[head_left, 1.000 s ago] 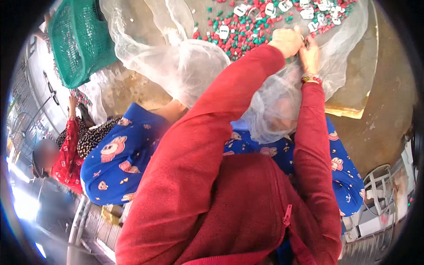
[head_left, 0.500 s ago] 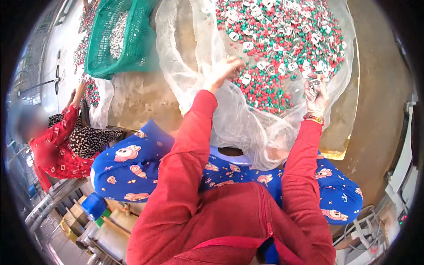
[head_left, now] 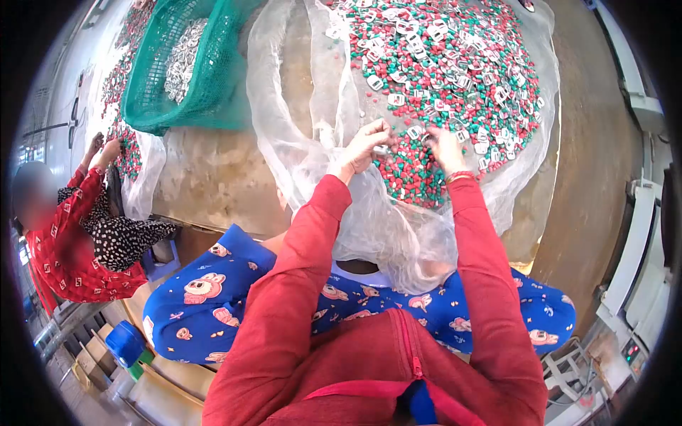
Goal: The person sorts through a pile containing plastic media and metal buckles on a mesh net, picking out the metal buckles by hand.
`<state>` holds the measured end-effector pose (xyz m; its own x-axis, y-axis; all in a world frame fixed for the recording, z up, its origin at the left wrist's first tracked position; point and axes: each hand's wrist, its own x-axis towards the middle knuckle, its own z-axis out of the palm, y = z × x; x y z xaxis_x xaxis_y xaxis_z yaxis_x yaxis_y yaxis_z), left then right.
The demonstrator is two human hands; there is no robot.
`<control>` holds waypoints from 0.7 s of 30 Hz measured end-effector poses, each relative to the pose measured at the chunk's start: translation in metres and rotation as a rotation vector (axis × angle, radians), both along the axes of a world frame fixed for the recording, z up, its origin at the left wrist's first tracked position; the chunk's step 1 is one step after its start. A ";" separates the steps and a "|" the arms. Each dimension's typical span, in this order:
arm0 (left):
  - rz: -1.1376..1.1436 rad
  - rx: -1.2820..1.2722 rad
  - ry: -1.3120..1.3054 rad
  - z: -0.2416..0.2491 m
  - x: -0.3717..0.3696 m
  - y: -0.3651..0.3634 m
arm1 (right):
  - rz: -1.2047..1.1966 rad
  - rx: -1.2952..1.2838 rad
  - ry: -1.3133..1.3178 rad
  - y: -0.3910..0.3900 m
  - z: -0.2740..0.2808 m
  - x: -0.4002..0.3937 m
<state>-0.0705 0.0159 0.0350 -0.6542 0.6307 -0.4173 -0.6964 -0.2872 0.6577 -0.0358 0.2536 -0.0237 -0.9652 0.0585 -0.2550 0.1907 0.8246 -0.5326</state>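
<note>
A heap of small red and green pieces [head_left: 408,177] lies on a sheer white net cloth [head_left: 369,227], with many flat silver metal buckles [head_left: 415,133] mixed in. My left hand [head_left: 366,148] is closed at the heap's near left edge, and a silver buckle [head_left: 381,150] shows below its curled fingers. Just to the right, my right hand [head_left: 447,150] reaches palm down over the heap. Its fingers are pinched together on a silver bit that looks like a buckle, mostly hidden by the fingertips.
A green mesh-lined basket [head_left: 153,117] holding silver metal parts stands at upper left. A co-worker in a red patterned top [head_left: 89,263] sits at far left, hands at another red and green heap [head_left: 128,153]. The wet brown tabletop [head_left: 213,174] shows between them.
My right hand, which held silver buckles at the heap's right side, has moved left and turned palm down over the heap. My left hand has closed and come slightly lower.
</note>
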 end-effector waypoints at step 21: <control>0.012 -0.049 -0.047 -0.009 0.001 0.073 | -0.618 -1.396 0.311 0.003 0.072 0.056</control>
<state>-0.0698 0.0890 0.0256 -0.6407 0.6006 -0.4783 -0.7235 -0.2640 0.6378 0.0204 0.2567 0.0484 -0.9046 0.3479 -0.2462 0.0419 -0.5022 -0.8637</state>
